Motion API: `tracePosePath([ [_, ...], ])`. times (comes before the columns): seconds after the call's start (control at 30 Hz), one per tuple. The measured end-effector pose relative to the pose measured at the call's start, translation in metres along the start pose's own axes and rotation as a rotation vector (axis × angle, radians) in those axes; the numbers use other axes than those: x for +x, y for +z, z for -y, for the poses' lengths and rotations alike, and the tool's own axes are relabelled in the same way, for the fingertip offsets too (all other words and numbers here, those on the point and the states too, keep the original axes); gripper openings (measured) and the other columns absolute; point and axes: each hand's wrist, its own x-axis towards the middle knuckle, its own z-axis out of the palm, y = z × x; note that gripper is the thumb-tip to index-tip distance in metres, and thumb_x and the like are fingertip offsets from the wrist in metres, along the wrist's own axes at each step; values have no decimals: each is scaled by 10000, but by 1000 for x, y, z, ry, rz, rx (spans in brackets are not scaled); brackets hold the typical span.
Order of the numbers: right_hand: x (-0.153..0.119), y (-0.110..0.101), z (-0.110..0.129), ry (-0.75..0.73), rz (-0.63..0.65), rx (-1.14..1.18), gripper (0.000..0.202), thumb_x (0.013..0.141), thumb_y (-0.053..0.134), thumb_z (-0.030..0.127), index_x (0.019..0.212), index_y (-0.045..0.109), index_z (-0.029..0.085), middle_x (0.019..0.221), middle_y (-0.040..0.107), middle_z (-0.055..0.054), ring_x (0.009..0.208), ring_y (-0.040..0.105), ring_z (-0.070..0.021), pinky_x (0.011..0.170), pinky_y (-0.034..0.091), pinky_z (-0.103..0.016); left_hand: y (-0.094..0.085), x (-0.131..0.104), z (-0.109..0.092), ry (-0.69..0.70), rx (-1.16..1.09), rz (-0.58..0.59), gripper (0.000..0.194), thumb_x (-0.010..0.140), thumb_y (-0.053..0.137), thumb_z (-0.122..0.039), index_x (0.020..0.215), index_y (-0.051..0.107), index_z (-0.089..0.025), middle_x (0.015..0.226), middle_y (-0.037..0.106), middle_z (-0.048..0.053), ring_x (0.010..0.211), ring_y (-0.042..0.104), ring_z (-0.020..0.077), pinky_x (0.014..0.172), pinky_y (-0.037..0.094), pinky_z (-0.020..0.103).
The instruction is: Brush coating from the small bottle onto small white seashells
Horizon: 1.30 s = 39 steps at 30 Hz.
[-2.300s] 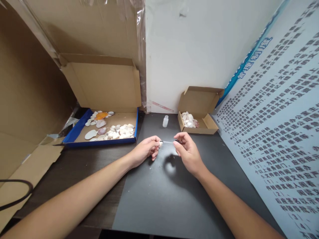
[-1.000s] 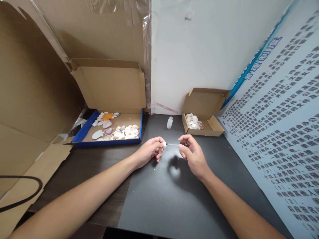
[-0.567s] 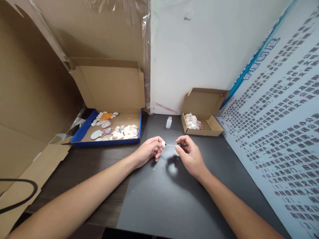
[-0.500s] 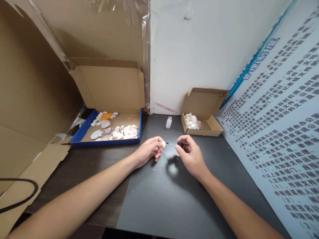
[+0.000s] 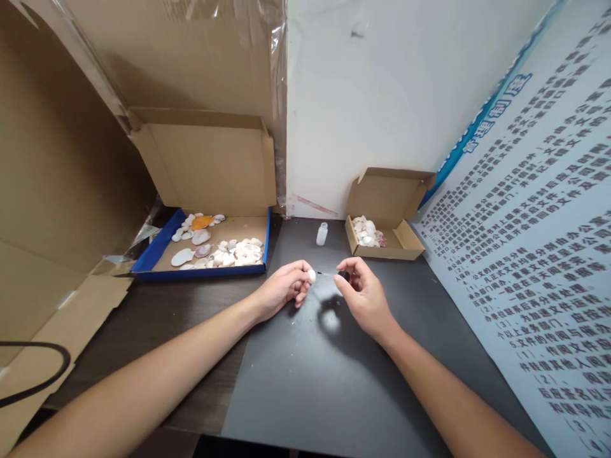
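Observation:
My left hand (image 5: 287, 286) is closed, with a small white seashell (image 5: 312, 277) pinched between thumb and fingers. My right hand (image 5: 361, 289) grips the black cap of a brush applicator (image 5: 344, 276). The applicator's thin stem points left, and its dark tip is close to the shell; whether they touch I cannot tell. Behind the hands a small white translucent bottle (image 5: 321, 235) stands upright with its top uncapped. Both hands are held a little above the dark grey mat (image 5: 305, 381), where the shadow of the right hand falls.
At the back left, an open blue-edged cardboard box (image 5: 200, 275) contains many white shells and an orange one. A smaller open cardboard box (image 5: 386, 253) with shells stands at the back right. A printed board (image 5: 525, 222) rises on the right; a black cable (image 5: 62, 356) loops at the left.
Both hands stay nearly in place, with the shell and applicator still held. The whole view has shifted very slightly.

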Motion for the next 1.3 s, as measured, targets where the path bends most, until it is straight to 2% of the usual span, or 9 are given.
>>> tracePosePath([
  [0.17, 0, 0, 0, -5, 36, 118, 184, 826, 605, 368, 873, 490, 232, 670, 434, 66, 490, 353, -92, 477, 307, -245, 0, 0, 1, 7, 20, 11, 146, 770, 631, -267, 796, 515, -183, 587, 476, -56, 452, 412, 64, 441, 358, 190],
  [0.3, -1, 0, 1, -53, -14, -61, 174, 808, 643, 327, 861, 515, 221, 640, 431, 63, 540, 392, -110, 522, 333, -252, -1, 0, 2, 33, 50, 24, 147, 782, 631, -282, 802, 525, -182, 588, 469, -56, 458, 401, 63, 445, 359, 190],
  [0.53, -2, 0, 0, -93, -32, -97, 157, 828, 633, 322, 879, 522, 224, 645, 445, 57, 543, 397, -113, 525, 342, -255, -1, 0, 3, 38, 63, 45, 204, 791, 661, -314, 803, 497, -193, 595, 412, -74, 459, 356, 58, 439, 342, 189],
  [0.7, -1, 0, 0, -47, 17, 57, 159, 855, 596, 362, 888, 510, 233, 646, 409, 66, 503, 362, -101, 484, 312, -246, -2, 0, 4, 39, 65, 50, 210, 786, 667, -312, 801, 492, -196, 596, 403, -76, 466, 348, 59, 441, 340, 189],
  [0.83, -1, -1, 0, -64, -25, -29, 152, 826, 632, 317, 881, 524, 225, 651, 437, 60, 528, 383, -104, 506, 324, -248, -2, 0, 4, 38, 68, 49, 210, 788, 663, -315, 795, 491, -195, 605, 412, -73, 467, 353, 56, 442, 344, 187],
  [0.97, 0, -2, 0, -20, 37, 74, 134, 855, 583, 341, 891, 520, 229, 642, 415, 66, 503, 368, -102, 488, 314, -249, -1, 0, 3, 32, 65, 33, 168, 775, 644, -278, 795, 502, -192, 577, 423, -71, 451, 366, 60, 435, 352, 187],
  [1.07, 0, -1, 1, -44, 3, -38, 144, 812, 631, 312, 870, 536, 221, 639, 436, 61, 531, 385, -108, 514, 324, -255, 0, 0, 2, 19, 53, 18, 136, 767, 621, -265, 789, 513, -186, 555, 426, -70, 438, 390, 62, 435, 368, 188],
  [1.2, 0, -1, 0, -19, 49, 66, 138, 855, 566, 347, 896, 518, 225, 652, 433, 62, 508, 371, -102, 496, 318, -253, 1, 0, 1, 0, 27, 4, 132, 752, 606, -258, 783, 500, -187, 550, 444, -71, 411, 410, 61, 415, 373, 185],
  [1.3, 0, -1, -1, -43, 44, -17, 140, 830, 605, 314, 895, 528, 216, 643, 431, 63, 530, 377, -105, 516, 322, -253, 0, 0, 1, 7, 34, 16, 129, 754, 605, -262, 785, 506, -184, 553, 459, -72, 392, 424, 60, 399, 370, 184],
])
